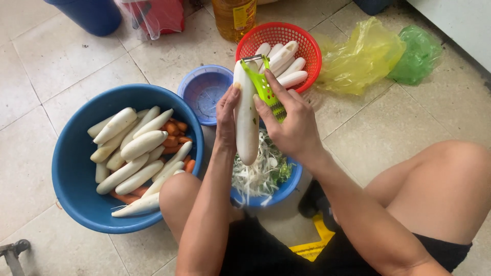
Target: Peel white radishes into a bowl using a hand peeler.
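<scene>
My left hand (226, 118) holds a long white radish (246, 120) upright over a blue bowl (286, 186) filled with white and green peelings. My right hand (290, 120) grips a green peeler (265, 88), its blade resting against the upper part of the radish. A red basket (279, 33) behind the hands holds several peeled white radishes. A large blue basin (76, 153) on the left holds several white radishes lying over carrots.
A small blue strainer (204, 92) sits between basin and red basket. Yellow (360, 56) and green (417, 53) plastic bags lie at the right. An oil bottle (234, 18), a red bag (158, 15) and a blue bucket (94, 15) stand at the back. My bare knees flank the bowl.
</scene>
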